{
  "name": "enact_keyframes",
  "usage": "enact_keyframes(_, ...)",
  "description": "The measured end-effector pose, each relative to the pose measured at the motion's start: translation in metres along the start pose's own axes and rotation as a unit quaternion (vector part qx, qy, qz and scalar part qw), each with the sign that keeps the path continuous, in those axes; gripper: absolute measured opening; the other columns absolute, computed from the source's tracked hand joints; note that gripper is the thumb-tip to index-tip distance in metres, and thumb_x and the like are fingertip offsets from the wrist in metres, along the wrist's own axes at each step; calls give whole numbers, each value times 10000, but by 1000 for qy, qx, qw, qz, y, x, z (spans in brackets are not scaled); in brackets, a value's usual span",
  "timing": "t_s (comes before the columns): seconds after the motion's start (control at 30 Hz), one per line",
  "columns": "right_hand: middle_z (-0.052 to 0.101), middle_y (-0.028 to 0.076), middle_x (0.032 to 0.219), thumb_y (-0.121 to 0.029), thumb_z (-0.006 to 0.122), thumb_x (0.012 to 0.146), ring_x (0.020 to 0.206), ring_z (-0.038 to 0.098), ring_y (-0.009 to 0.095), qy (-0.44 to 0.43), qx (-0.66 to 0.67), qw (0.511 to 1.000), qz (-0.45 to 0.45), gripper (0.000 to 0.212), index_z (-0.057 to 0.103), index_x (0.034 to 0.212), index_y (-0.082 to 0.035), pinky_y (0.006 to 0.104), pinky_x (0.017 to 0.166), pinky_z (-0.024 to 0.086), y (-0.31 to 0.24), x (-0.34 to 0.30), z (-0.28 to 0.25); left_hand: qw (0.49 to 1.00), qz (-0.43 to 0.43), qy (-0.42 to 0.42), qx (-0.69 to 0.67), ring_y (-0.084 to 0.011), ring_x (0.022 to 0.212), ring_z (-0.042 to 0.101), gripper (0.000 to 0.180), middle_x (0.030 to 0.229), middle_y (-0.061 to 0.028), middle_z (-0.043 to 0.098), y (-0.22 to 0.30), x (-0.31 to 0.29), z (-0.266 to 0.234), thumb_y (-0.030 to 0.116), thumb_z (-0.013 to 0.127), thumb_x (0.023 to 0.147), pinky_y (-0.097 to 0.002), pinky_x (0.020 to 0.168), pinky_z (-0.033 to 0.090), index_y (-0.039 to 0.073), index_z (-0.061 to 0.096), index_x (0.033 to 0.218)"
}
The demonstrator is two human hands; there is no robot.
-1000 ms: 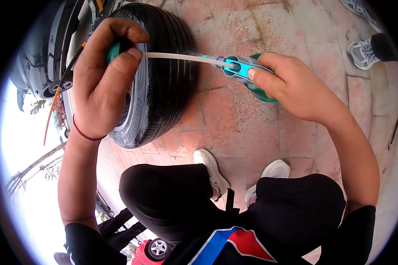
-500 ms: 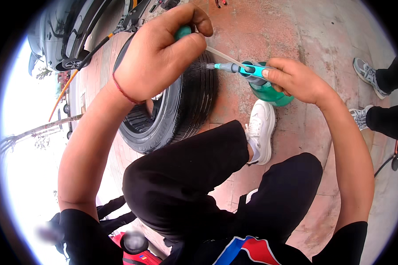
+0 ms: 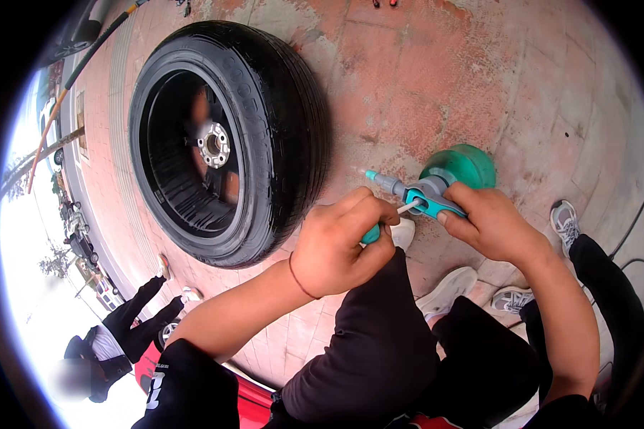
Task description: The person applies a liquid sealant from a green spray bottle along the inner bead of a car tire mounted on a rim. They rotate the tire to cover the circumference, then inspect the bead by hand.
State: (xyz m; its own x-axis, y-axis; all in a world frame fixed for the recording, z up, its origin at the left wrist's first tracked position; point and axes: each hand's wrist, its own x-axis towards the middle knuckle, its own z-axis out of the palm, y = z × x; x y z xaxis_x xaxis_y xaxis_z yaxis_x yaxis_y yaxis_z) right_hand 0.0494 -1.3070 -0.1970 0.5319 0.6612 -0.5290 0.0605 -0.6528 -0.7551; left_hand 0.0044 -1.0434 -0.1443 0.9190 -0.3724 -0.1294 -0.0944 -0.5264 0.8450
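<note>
A pump spray bottle with a green see-through body [image 3: 465, 169] is tilted on or just above the paving in front of me. My right hand [image 3: 490, 220] is closed around its teal and grey handle. My left hand [image 3: 345, 244] is wrapped round the teal pump knob [image 3: 371, 234], and a pale rod [image 3: 410, 206] runs from there into the bottle's head. The grey nozzle with a teal tip [image 3: 385, 181] points toward the tire [image 3: 282, 136]. That black tire, mounted on a dark rim, looks wet; the metal hub [image 3: 213, 145] shows inside.
Another person's grey sneaker [image 3: 565, 223] and dark trouser legs are close on my right, beside black cables [image 3: 633, 222]. A person in dark clothes [image 3: 125, 329] is at the far left, near a red vehicle [image 3: 254, 400]. An orange and black pole [image 3: 66, 91] slants at upper left.
My left hand has come down and right toward the bottle, and less of the pump rod shows. The bottle and my right hand sit lower in view. The whole wheel is now visible.
</note>
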Motion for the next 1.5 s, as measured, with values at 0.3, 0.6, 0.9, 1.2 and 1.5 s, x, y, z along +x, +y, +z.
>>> enact_keyframes(0.3, 629, 176, 806, -363, 599, 1007, 758, 635, 406, -148, 48, 971, -182, 326, 563, 1085, -49, 470, 660, 479, 19, 96, -98, 966, 142, -46, 213, -141, 435, 473, 184, 651, -33, 579, 43, 89, -103, 89, 645, 817, -308, 399, 342, 38, 616, 991)
enact_keyframes(0.6, 622, 160, 694, -309, 658, 946, 618, 634, 393, -109, -30, 962, -247, 312, 539, 978, -23, 497, 563, 484, 51, 118, -112, 983, -22, 76, 167, -123, 451, 410, 361, 665, 8, 419, 34, 59, -38, 20, 656, 735, -281, 396, 315, 52, 699, 1093)
enact_keyframes(0.9, 643, 146, 687, -258, 727, 883, 607, 659, 347, -64, -103, 953, -278, 302, 532, 865, -27, 463, 530, 502, 77, 133, -120, 971, -134, 135, 146, -238, 567, 548, 426, 754, -79, 481, -19, 86, 65, -17, 700, 780, -360, 478, 432, 44, 639, 1197)
enact_keyframes(1.2, 621, 161, 658, -316, 681, 942, 598, 646, 378, -99, -112, 955, -255, 343, 511, 871, -27, 493, 528, 494, 80, 139, -170, 976, -146, 106, 123, -224, 576, 575, 287, 742, -72, 565, 34, 99, -15, -70, 687, 774, -344, 499, 442, 44, 693, 1038)
enact_keyframes(1.5, 619, 172, 713, -281, 677, 947, 637, 627, 392, -67, -78, 922, -374, 297, 518, 939, -30, 493, 566, 472, 33, 153, -195, 944, -191, 191, 189, -225, 589, 544, 375, 755, -71, 514, 92, 105, 0, -68, 638, 722, -359, 500, 427, 51, 704, 1071)
